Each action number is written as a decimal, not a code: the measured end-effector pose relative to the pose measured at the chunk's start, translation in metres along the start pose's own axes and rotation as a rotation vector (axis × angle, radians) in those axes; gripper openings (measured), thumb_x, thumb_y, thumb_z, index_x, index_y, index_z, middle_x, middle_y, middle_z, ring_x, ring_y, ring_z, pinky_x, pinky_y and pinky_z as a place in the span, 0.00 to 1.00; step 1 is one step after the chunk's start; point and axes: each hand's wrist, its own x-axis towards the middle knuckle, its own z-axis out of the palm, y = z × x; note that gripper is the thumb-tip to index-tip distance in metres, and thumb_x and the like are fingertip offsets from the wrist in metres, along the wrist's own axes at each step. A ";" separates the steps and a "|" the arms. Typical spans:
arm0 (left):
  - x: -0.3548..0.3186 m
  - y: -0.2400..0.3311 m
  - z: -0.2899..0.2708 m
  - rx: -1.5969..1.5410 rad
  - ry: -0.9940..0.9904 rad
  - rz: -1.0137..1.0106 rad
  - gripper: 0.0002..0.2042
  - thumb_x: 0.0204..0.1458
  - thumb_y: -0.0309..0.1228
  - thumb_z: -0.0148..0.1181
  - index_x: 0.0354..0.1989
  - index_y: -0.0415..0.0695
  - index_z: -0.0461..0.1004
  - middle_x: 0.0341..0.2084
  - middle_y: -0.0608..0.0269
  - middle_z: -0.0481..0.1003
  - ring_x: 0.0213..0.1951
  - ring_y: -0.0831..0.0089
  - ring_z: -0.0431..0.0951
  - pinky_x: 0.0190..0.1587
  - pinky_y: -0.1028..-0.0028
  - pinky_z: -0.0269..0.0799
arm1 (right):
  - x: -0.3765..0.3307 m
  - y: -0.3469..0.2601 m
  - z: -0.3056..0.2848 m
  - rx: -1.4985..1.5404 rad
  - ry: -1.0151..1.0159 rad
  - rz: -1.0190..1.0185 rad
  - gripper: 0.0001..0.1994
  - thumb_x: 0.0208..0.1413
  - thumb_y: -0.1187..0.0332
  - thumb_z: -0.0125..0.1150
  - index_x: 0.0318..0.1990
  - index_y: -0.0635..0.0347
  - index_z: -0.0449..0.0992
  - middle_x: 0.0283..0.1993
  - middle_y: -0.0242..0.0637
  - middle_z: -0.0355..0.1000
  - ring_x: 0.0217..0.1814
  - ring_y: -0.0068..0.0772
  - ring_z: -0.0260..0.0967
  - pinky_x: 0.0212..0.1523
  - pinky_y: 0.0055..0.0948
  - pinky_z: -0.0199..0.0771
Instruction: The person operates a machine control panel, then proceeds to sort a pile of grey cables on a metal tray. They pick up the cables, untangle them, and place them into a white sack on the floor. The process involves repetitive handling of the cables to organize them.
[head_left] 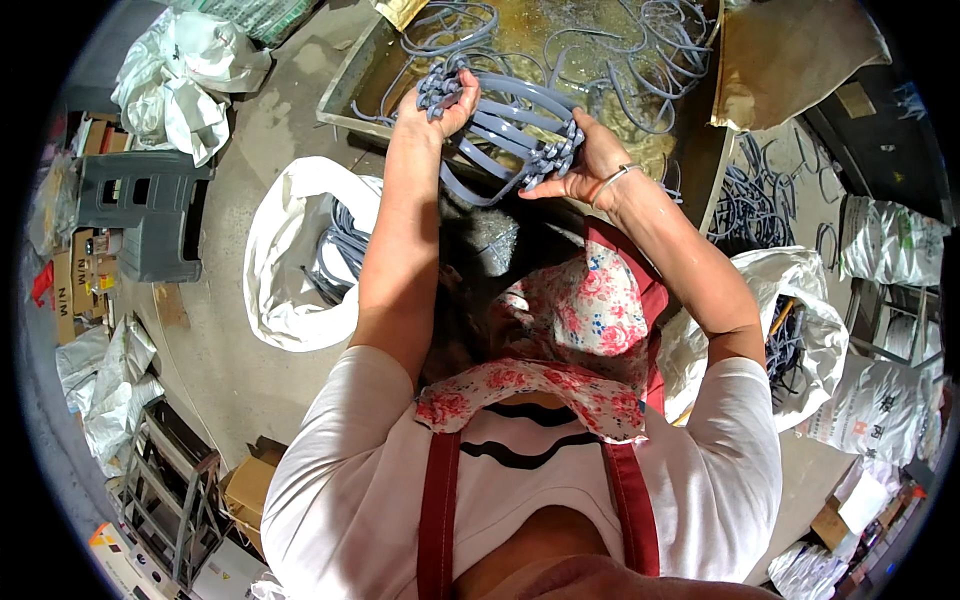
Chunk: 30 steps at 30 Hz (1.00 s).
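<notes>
the grey bands (510, 125) run crosswise, left hand (447, 100) and right hand (580, 160) fingers clamped on opposite ends.

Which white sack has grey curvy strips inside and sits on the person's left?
The open white sack on the floor, beside the left forearm; the other strip-filled sack lies right.

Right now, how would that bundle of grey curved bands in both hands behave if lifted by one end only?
The grey bands probably hold their arc, since they span stiffly between left hand and right hand. Likely light. Held by one end, they might fan apart.
</notes>
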 end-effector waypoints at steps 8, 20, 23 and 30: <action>-0.003 0.002 0.001 -0.014 -0.045 -0.045 0.17 0.48 0.29 0.46 0.42 0.27 0.57 0.40 0.35 0.56 0.41 0.54 0.60 0.30 0.68 0.76 | -0.009 0.002 0.009 0.005 -0.023 -0.009 0.24 0.61 0.50 0.27 0.55 0.57 0.56 0.52 0.48 0.61 0.50 0.56 0.64 0.39 0.66 0.66; -0.005 0.000 0.005 -0.032 -0.004 -0.059 0.15 0.48 0.29 0.46 0.39 0.27 0.59 0.37 0.38 0.57 0.39 0.55 0.61 0.29 0.67 0.75 | -0.015 0.003 0.013 0.018 0.006 -0.047 0.24 0.61 0.51 0.28 0.55 0.60 0.55 0.52 0.49 0.61 0.49 0.55 0.65 0.38 0.65 0.68; -0.008 0.000 0.008 -0.061 0.000 -0.127 0.14 0.48 0.29 0.45 0.37 0.27 0.60 0.36 0.40 0.57 0.38 0.56 0.62 0.29 0.67 0.75 | -0.012 0.004 0.010 0.019 -0.004 -0.043 0.24 0.61 0.51 0.28 0.55 0.59 0.55 0.53 0.49 0.61 0.49 0.55 0.65 0.37 0.64 0.69; -0.011 -0.001 0.009 -0.039 -0.099 -0.162 0.13 0.50 0.29 0.40 0.34 0.27 0.60 0.32 0.44 0.59 0.34 0.59 0.63 0.28 0.68 0.74 | -0.002 0.002 -0.003 0.029 -0.053 -0.024 0.24 0.61 0.52 0.29 0.56 0.60 0.56 0.51 0.51 0.62 0.49 0.59 0.64 0.35 0.64 0.70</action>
